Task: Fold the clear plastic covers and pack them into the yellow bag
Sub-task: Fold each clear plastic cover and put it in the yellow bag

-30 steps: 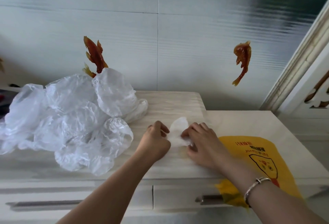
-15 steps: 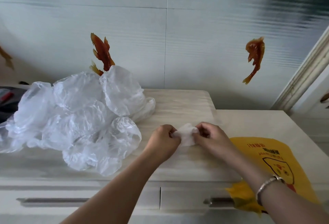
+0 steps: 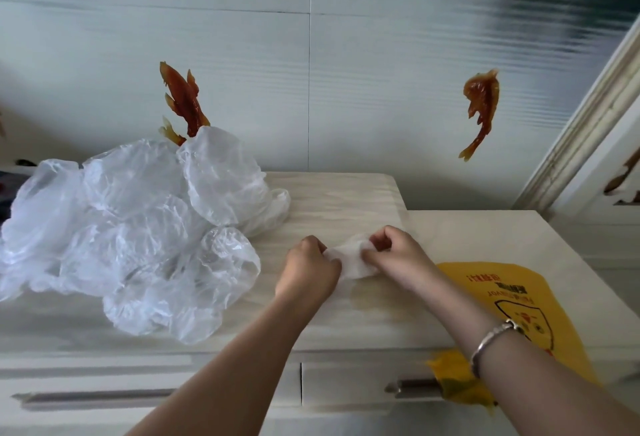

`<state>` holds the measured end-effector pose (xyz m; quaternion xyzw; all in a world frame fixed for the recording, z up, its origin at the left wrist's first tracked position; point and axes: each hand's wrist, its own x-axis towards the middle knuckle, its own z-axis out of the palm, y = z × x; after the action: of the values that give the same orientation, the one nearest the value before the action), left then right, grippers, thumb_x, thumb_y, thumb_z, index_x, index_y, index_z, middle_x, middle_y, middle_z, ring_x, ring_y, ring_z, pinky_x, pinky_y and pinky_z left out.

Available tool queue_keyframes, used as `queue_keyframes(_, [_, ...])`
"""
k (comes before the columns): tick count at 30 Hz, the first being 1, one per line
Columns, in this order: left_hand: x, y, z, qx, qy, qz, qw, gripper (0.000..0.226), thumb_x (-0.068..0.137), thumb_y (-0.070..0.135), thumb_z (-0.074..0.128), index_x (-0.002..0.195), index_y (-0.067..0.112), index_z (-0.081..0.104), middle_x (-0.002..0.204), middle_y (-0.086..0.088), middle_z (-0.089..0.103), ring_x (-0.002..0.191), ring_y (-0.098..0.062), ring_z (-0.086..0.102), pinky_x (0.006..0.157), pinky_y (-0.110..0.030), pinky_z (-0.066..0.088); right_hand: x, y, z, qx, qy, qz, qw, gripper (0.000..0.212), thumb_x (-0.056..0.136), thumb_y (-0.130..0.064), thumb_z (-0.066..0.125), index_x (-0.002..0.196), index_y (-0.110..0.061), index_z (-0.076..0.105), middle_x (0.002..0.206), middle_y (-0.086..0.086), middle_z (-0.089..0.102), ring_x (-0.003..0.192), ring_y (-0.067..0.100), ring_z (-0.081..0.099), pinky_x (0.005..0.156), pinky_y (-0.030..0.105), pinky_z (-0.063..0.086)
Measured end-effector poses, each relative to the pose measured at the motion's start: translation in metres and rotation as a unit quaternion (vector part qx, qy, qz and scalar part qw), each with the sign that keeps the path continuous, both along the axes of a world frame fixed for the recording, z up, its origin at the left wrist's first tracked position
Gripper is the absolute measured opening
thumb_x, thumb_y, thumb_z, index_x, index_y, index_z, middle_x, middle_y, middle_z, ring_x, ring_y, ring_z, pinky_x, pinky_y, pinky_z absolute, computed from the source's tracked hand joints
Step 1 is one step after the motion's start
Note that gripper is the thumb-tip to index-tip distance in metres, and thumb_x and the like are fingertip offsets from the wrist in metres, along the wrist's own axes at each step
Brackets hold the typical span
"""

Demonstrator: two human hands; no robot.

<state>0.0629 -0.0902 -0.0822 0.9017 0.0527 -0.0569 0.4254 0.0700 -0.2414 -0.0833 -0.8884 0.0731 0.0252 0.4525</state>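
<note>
Both hands meet over the cabinet top (image 3: 346,318) — left hand (image 3: 306,271) and right hand (image 3: 393,255) each pinch, fingers curled, one small folded cover (image 3: 351,260) between them; pile of clear plastic covers (image 3: 131,227) lies left, yellow bag (image 3: 502,300) flat at right

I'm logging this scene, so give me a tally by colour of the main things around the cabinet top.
Clear: 2, a cover pile (covers too tangled to count singly) and a folded cover gripped by the left hand and right hand
Yellow: 1, bag
Orange-red: 2, fish decals
Silver: 1, bracelet
Total: 6
</note>
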Motion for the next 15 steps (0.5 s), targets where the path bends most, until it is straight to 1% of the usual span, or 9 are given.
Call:
queue_keyframes(2, [-0.003, -0.004, 0.005, -0.021, -0.008, -0.004, 1.000, 0.010, 0.085, 0.021, 0.059, 0.093, 0.015, 0.056, 0.089, -0.001, 0.064, 0.075, -0.017, 0.058, 0.054, -0.023, 0.040, -0.006, -0.007, 0.011, 0.056, 0.014, -0.023, 0.998, 0.007, 0.085, -0.019, 0.064, 0.088, -0.016, 0.058, 0.079, -0.004, 0.058, 0.073, 0.012, 0.053, 0.063, 0.024, 0.041])
queue_keyframes(4, [-0.009, -0.007, 0.011, -0.040, -0.021, -0.006, 0.999, 0.013, 0.087, 0.021, 0.059, 0.099, 0.017, 0.056, 0.090, 0.002, 0.062, 0.071, -0.010, 0.054, 0.050, -0.020, 0.036, -0.014, -0.019, 0.018, 0.093, 0.012, -0.049, 0.994, 0.009, 0.087, -0.019, 0.062, 0.093, -0.016, 0.057, 0.083, -0.001, 0.060, 0.070, 0.011, 0.052, 0.060, 0.023, 0.039])
queue_keyframes(6, [-0.018, -0.012, 0.015, -0.056, -0.039, -0.012, 0.998, 0.014, 0.088, 0.020, 0.059, 0.101, 0.018, 0.056, 0.089, 0.006, 0.060, 0.072, -0.006, 0.053, 0.050, -0.018, 0.036, -0.025, -0.033, 0.025, 0.108, 0.001, -0.086, 0.990, 0.015, 0.086, -0.016, 0.060, 0.097, -0.018, 0.050, 0.089, 0.003, 0.060, 0.069, 0.012, 0.052, 0.061, 0.025, 0.039])
queue_keyframes(8, [-0.027, -0.019, 0.019, -0.060, -0.060, -0.025, 0.996, 0.011, 0.087, 0.018, 0.060, 0.098, 0.017, 0.057, 0.090, 0.006, 0.061, 0.078, -0.009, 0.056, 0.052, -0.015, 0.037, -0.037, -0.050, 0.032, 0.109, -0.009, -0.114, 0.987, 0.026, 0.085, -0.007, 0.058, 0.101, -0.019, 0.041, 0.090, 0.006, 0.057, 0.069, 0.015, 0.051, 0.060, 0.028, 0.039])
queue_keyframes(11, [-0.040, -0.037, 0.025, -0.064, -0.090, -0.087, 0.990, 0.005, 0.084, 0.014, 0.062, 0.087, 0.018, 0.061, 0.089, 0.006, 0.065, 0.085, -0.010, 0.060, 0.058, -0.009, 0.039, -0.058, -0.073, 0.044, 0.079, -0.005, -0.118, 0.990, 0.037, 0.085, 0.001, 0.054, 0.107, -0.021, 0.034, 0.087, 0.009, 0.053, 0.068, 0.018, 0.051, 0.056, 0.026, 0.041])
queue_keyframes(13, [-0.051, -0.053, 0.025, -0.060, -0.106, -0.156, 0.980, 0.010, 0.082, 0.011, 0.063, 0.085, 0.020, 0.061, 0.095, 0.006, 0.066, 0.092, -0.008, 0.059, 0.068, -0.004, 0.040, -0.071, -0.088, 0.048, 0.071, -0.003, -0.115, 0.991, 0.035, 0.084, 0.006, 0.051, 0.099, -0.023, 0.039, 0.084, 0.011, 0.054, 0.066, 0.022, 0.054, 0.055, 0.029, 0.043])
queue_keyframes(14, [-0.057, -0.060, 0.024, -0.047, -0.109, -0.188, 0.975, 0.013, 0.083, 0.011, 0.063, 0.087, 0.023, 0.060, 0.099, 0.007, 0.065, 0.096, -0.008, 0.058, 0.076, -0.008, 0.041, -0.075, -0.095, 0.048, 0.061, -0.005, -0.115, 0.991, 0.032, 0.083, 0.007, 0.049, 0.092, -0.023, 0.043, 0.081, 0.012, 0.055, 0.065, 0.023, 0.055, 0.055, 0.029, 0.043])
queue_keyframes(15, [-0.064, -0.069, 0.021, -0.022, -0.110, -0.218, 0.969, 0.015, 0.083, 0.014, 0.063, 0.089, 0.027, 0.059, 0.103, 0.008, 0.064, 0.100, -0.010, 0.056, 0.083, -0.015, 0.044, -0.081, -0.103, 0.049, 0.047, -0.010, -0.115, 0.992, 0.030, 0.083, 0.009, 0.048, 0.084, -0.022, 0.047, 0.079, 0.011, 0.056, 0.065, 0.024, 0.056, 0.054, 0.029, 0.044])
